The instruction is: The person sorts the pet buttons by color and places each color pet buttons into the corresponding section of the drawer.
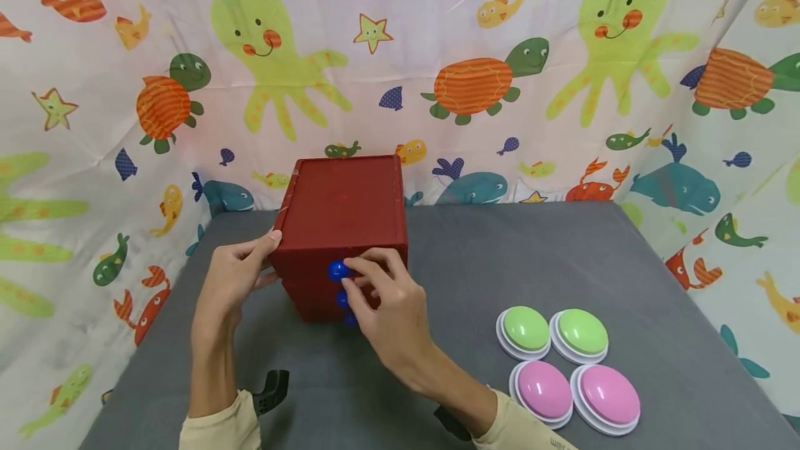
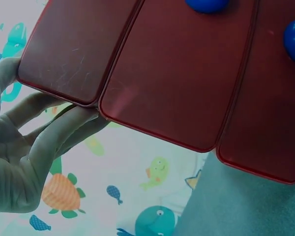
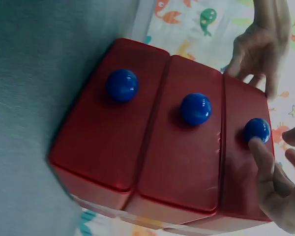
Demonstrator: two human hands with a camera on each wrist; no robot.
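Observation:
A red three-drawer box (image 1: 342, 203) stands on the grey table, one round blue knob on each drawer front. My left hand (image 1: 234, 273) holds its upper left front corner, thumb at the top edge and fingers against the side. Close round the top blue knob (image 1: 338, 270) are the bent fingers of my right hand (image 1: 392, 304). In the right wrist view the right thumb touches this knob (image 3: 257, 129), while a gap separates the index fingertip from it. The middle knob (image 3: 195, 108) and bottom knob (image 3: 122, 85) are untouched. All drawers look closed.
Two green push buttons (image 1: 526, 328) (image 1: 582, 332) and two pink ones (image 1: 545, 389) (image 1: 609, 394) with white bases sit to the right on the grey table (image 1: 500, 248). A sea-animal curtain (image 1: 400, 40) hangs behind and along both sides.

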